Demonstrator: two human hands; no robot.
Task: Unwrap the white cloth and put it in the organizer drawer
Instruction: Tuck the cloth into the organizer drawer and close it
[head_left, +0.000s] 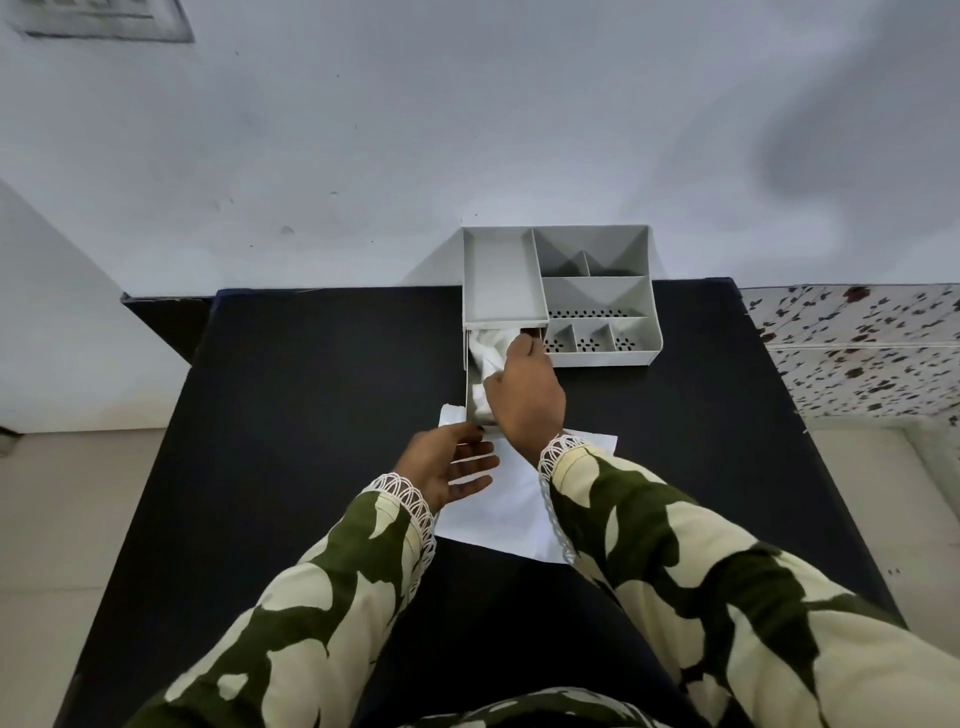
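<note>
White, soft and crumpled, the cloth (488, 358) sits bunched inside the pulled-out drawer (474, 384), where the right hand (524, 395) presses it down with fingers curled onto the folds — apparently tucking it so the drawer can close. Nearer, the left hand (452, 462) hovers spread, palm up, just at the drawer's front (likely steadying it). Beneath lies a flat, smooth white sheet (511, 506), the discarded wrapping by the look of it. Beyond stands the grey plastic organizer (597, 296) — hard, boxy, perforated compartments — on the matte black table (311, 389).
</note>
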